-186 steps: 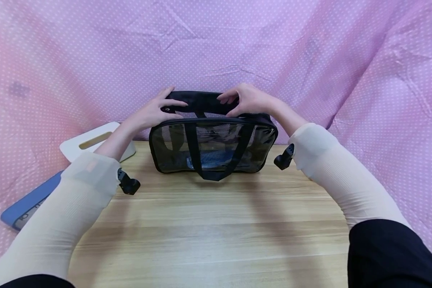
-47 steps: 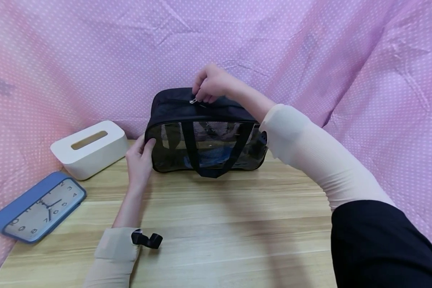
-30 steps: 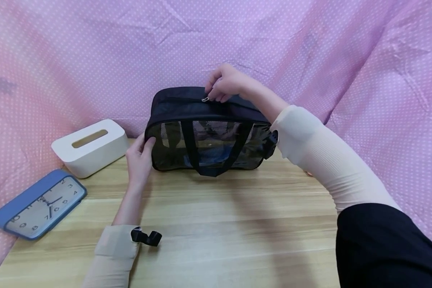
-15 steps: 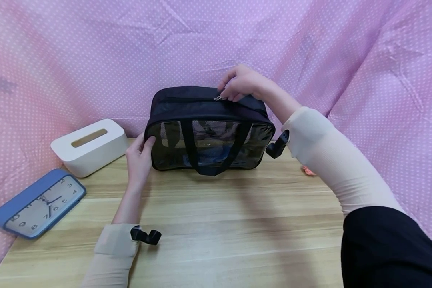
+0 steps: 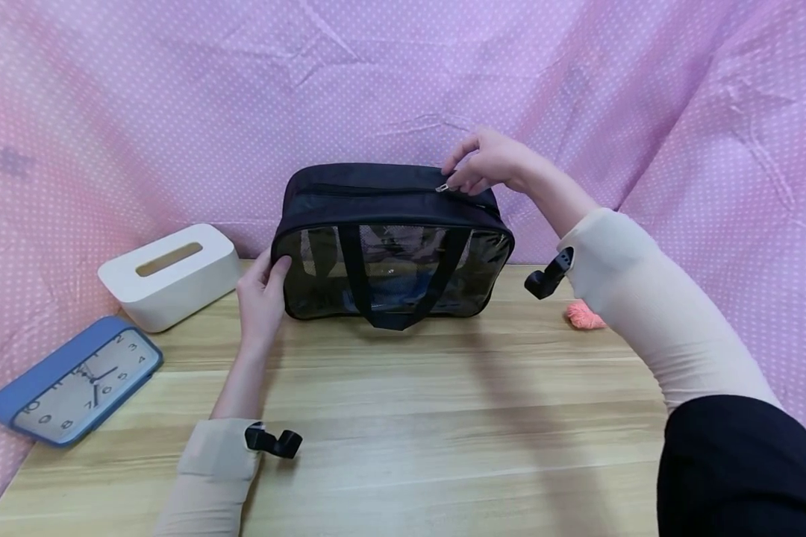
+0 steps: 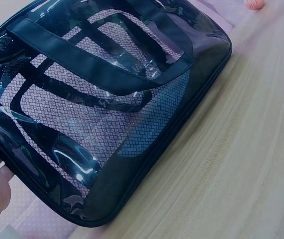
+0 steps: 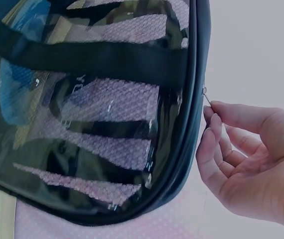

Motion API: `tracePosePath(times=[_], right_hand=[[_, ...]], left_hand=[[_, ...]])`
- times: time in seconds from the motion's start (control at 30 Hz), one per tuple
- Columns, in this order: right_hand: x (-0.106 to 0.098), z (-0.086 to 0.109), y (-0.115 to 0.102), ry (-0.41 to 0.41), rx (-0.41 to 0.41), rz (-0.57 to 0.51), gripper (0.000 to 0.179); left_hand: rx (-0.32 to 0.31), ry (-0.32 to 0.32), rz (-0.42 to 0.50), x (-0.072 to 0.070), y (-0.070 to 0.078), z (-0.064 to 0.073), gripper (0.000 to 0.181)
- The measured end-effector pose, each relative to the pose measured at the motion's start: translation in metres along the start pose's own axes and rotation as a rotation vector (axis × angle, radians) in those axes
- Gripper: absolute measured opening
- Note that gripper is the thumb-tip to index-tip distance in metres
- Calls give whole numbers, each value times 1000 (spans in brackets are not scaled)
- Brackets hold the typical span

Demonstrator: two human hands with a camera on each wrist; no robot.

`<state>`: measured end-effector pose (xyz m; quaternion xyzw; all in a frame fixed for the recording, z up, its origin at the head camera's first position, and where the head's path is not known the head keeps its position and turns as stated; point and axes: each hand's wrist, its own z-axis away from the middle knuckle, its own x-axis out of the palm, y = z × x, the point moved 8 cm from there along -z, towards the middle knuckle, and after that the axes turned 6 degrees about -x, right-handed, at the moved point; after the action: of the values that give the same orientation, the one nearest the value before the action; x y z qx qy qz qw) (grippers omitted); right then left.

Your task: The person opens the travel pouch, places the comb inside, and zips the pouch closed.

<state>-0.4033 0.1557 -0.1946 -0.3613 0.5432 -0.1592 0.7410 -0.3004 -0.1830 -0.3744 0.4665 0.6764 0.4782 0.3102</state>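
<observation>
A black travel bag (image 5: pixel 389 212) with smoky see-through sides stands upright at the back of the table, its strap handle (image 5: pixel 393 321) hanging down in front. My left hand (image 5: pixel 260 302) grips the bag's left end, thumb on the front face and fingers behind the edge. Over the top right, my right hand (image 5: pixel 493 164) pinches the metal zipper pull (image 5: pixel 442 188) between thumb and forefinger. The right wrist view shows this pinch on the pull (image 7: pixel 207 97) from the side. Through the clear panel a blue mesh-patterned shape (image 6: pixel 159 119) shows low inside the bag.
Left of the bag sits a white tissue box (image 5: pixel 175 280) with a slot on top. Nearer lies a blue clock (image 5: pixel 77 382), tilted back. A coral ball of yarn (image 5: pixel 583 316) rests on the wooden table (image 5: pixel 403 432) by the right forearm. Pink dotted cloth (image 5: pixel 403 82) hangs behind.
The bag's top, gaping with both hands at it at first, is now drawn together. My right hand has pulled the zipper pull rightward; my left hand has moved down to the left end.
</observation>
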Motion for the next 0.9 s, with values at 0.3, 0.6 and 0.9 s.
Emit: tracePosePath(times=[0.3, 0.6, 0.9], right_hand=[[-8, 7, 10, -6, 4, -41, 34], [-21, 18, 31, 17, 39, -109, 37], [-31, 25, 59, 42, 58, -167, 35]], left_hand=[[19, 2, 2, -1, 1, -1, 31], [9, 7, -1, 0, 0, -2, 30], [-6, 11, -6, -1, -3, -1, 29]])
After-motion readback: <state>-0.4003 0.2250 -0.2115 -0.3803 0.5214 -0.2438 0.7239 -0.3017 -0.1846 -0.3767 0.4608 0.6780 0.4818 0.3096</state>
